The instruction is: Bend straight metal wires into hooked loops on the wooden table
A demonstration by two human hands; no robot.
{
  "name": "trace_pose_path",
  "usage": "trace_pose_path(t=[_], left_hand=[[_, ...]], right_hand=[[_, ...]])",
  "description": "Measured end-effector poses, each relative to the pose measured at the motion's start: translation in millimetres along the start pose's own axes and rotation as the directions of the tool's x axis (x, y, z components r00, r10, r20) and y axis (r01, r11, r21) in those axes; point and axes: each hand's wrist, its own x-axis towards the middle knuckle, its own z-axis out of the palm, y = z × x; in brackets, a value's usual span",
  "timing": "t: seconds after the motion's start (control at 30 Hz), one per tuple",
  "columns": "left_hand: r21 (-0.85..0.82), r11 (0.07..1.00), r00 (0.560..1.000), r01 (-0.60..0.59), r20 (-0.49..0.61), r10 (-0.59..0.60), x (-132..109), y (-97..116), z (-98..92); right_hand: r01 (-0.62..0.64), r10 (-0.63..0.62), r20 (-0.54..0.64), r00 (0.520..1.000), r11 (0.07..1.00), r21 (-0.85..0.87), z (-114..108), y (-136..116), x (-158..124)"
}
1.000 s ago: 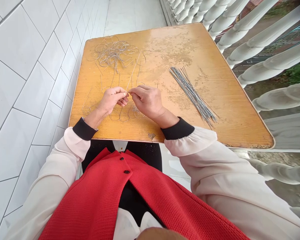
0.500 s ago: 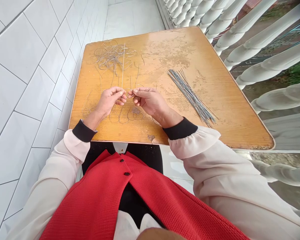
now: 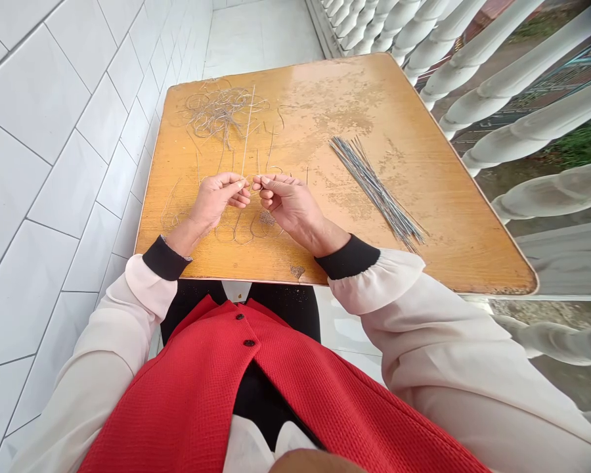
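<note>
My left hand (image 3: 218, 197) and my right hand (image 3: 286, 199) meet over the near middle of a worn wooden table (image 3: 423, 197). Both pinch one thin straight wire (image 3: 247, 135) that rises away from my fingertips toward the far side. Several bent wire hooks (image 3: 236, 231) lie flat on the table under and around my hands. A bundle of straight wires (image 3: 377, 190) lies to the right of my right hand, apart from it.
A tangled heap of bent wires (image 3: 219, 108) sits at the table's far left corner. A white tiled wall (image 3: 54, 131) runs along the left. White balusters (image 3: 497, 85) stand to the right, past the table's edge.
The wire's free end swung from leaning right to nearly upright. My right hand turned and shifted slightly; my left hand stayed almost in place.
</note>
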Motion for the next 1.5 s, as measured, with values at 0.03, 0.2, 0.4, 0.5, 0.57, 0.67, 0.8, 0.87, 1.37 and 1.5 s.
trace_pose_path(t=[0.03,0.2,0.4,0.5,0.57,0.67,0.8,0.87,1.37,1.5], left_hand=[[0.001,1.0,1.0,-0.001,-0.006,0.001,0.0,-0.7,0.6],[0.007,1.0,0.999,0.026,-0.021,-0.026,0.2,-1.9,2.1],[-0.008,1.0,0.998,0.022,-0.051,-0.022,1.1,-2.1,1.4],[-0.009,1.0,0.998,0.024,-0.061,-0.025,2.1,-3.2,1.8],[-0.01,1.0,0.997,0.025,-0.067,-0.026,2.3,-3.3,2.4],[-0.014,1.0,0.997,0.022,-0.074,-0.023,1.8,-2.0,3.6],[-0.023,0.999,0.996,0.029,-0.087,-0.03,1.3,0.0,5.6],[-0.026,0.999,0.995,0.033,-0.096,-0.035,1.6,0.1,6.0],[-0.081,0.997,0.997,-0.007,-0.072,0.001,4.3,-4.7,1.9],[-0.066,0.998,0.998,0.001,-0.06,-0.005,3.9,-3.1,1.0]], right_hand=[[-0.005,0.005,-0.009,1.0,1.0,0.008,0.8,-0.1,-0.7],[-0.007,0.007,-0.014,1.0,1.0,-0.02,2.2,-0.2,-0.7],[0.018,-0.013,0.04,0.999,0.992,-0.122,-2.1,-1.5,5.5],[-0.015,0.018,0.045,0.999,0.997,-0.08,-1.7,-4.2,4.1],[-0.025,0.027,0.049,0.998,0.998,-0.058,-0.8,-5.5,2.2],[0.001,0.003,0.045,0.999,0.996,-0.089,0.1,-6.3,0.5],[0.048,-0.042,0.043,0.998,0.991,-0.127,0.1,-6.2,0.6],[0.052,-0.047,0.045,0.998,0.99,-0.132,0.0,-5.9,0.5],[0.006,-0.009,0.077,0.997,0.999,0.036,-0.3,-2.4,-1.1],[-0.001,0.001,0.059,0.998,1.0,0.011,1.7,-5.3,-2.8]])
